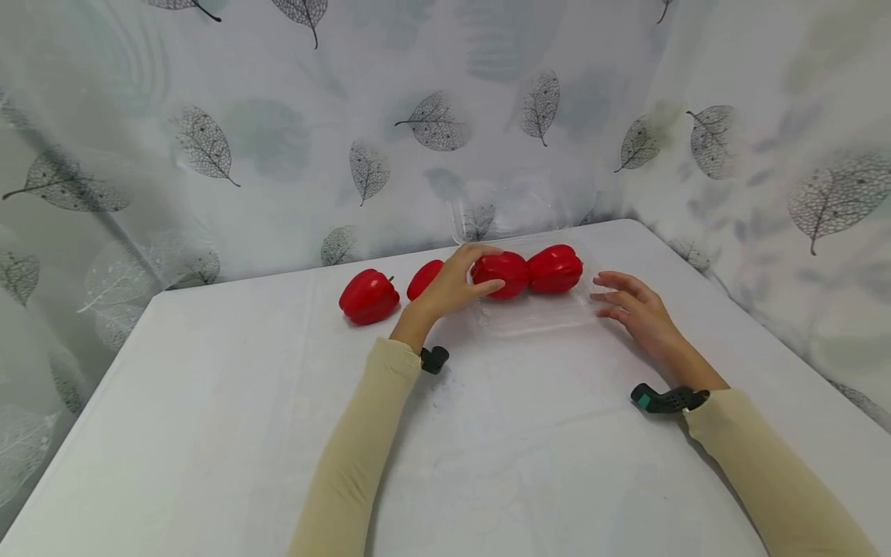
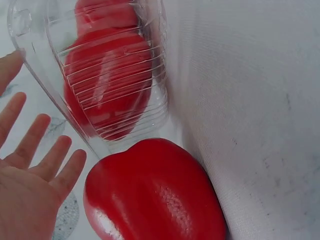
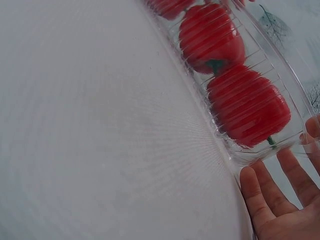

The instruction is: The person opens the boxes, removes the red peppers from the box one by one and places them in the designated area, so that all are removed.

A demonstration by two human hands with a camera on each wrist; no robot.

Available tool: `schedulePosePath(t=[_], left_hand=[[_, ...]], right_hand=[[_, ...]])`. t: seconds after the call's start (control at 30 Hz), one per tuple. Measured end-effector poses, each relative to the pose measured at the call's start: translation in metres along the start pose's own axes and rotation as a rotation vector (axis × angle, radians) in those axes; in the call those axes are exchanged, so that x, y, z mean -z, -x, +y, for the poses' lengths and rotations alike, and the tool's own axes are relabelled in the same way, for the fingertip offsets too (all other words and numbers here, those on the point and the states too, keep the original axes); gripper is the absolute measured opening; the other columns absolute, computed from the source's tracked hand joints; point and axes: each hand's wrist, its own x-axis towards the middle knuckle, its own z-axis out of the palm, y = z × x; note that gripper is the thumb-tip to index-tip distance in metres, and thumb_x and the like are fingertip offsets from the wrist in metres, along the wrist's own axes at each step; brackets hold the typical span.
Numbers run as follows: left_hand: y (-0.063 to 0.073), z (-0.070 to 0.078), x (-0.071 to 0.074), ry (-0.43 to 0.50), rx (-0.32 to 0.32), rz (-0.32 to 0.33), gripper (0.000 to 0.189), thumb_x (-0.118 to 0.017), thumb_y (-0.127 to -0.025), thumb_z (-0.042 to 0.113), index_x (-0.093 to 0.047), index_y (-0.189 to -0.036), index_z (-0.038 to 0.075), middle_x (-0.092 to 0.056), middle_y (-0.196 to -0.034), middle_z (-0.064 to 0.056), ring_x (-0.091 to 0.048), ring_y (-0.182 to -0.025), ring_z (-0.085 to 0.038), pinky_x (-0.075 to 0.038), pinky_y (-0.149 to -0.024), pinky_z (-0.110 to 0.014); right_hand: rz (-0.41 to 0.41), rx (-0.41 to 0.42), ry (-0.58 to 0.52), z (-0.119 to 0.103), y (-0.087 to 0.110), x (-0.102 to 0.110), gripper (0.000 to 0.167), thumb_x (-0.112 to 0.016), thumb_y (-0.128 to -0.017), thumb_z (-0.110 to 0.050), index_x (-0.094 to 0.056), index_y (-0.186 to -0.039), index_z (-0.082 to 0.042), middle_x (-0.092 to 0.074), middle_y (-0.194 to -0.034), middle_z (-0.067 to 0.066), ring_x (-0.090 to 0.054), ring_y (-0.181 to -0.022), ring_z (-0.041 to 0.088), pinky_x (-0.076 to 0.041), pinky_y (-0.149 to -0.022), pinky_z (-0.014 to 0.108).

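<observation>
The head view shows four red peppers (image 1: 555,269): two inside one clear container (image 1: 536,319) between the two hands, one partly hidden by the left hand (image 1: 451,288), one farther left. The right wrist view adds two green stems (image 3: 216,65) on the boxed pair. Fingers spread, the left hand and right hand (image 1: 643,319) flank the container; whether the right touches, I cannot tell.

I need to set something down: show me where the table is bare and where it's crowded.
Bare: the table left of the leftmost pepper, and the stretch between the left sleeve and the right sleeve, in front of the clear container. Crowded: the back, where the other peppers, that container, the left hand and the right hand cluster.
</observation>
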Motion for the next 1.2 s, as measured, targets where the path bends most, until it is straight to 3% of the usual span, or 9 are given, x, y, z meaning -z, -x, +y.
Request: schedulePosePath(t=[0.43, 0.9, 1.2], left_hand=[[-0.006, -0.005, -0.004, -0.007, 0.046, -0.014, 0.052, -0.069, -0.091, 0.021, -0.05, -0.139, 0.013, -0.045, -0.141, -0.004, -0.044, -0.127, -0.019, -0.05, -0.097, -0.033], [-0.013, -0.007, -0.004, -0.06, 0.126, -0.055, 0.061, -0.071, -0.09, 0.025, -0.044, -0.144, 0.019, -0.036, -0.146, -0.005, -0.037, -0.133, -0.022, -0.046, -0.102, -0.041], [-0.016, -0.007, -0.01, -0.15, 0.131, -0.072, 0.064, -0.071, -0.089, 0.027, -0.042, -0.145, 0.017, -0.037, -0.147, -0.007, -0.038, -0.134, -0.023, -0.044, -0.104, -0.041]], right_hand=[[0.01, -0.002, 0.014, 0.001, 0.0, -0.001, 0.037, -0.049, -0.102, -0.014, -0.045, -0.139, -0.009, -0.053, -0.126, -0.006, -0.062, -0.108, 0.006, -0.053, -0.085, 0.019], [0.01, 0.005, 0.002, -0.001, 0.001, -0.002, 0.034, -0.05, -0.102, -0.014, -0.048, -0.136, -0.011, -0.054, -0.126, -0.006, -0.062, -0.108, 0.006, -0.053, -0.085, 0.019], [-0.001, 0.003, -0.021, 0.0, 0.002, -0.002, 0.033, -0.048, -0.103, -0.012, -0.048, -0.136, -0.012, -0.054, -0.126, -0.005, -0.063, -0.105, 0.004, -0.053, -0.085, 0.019]])
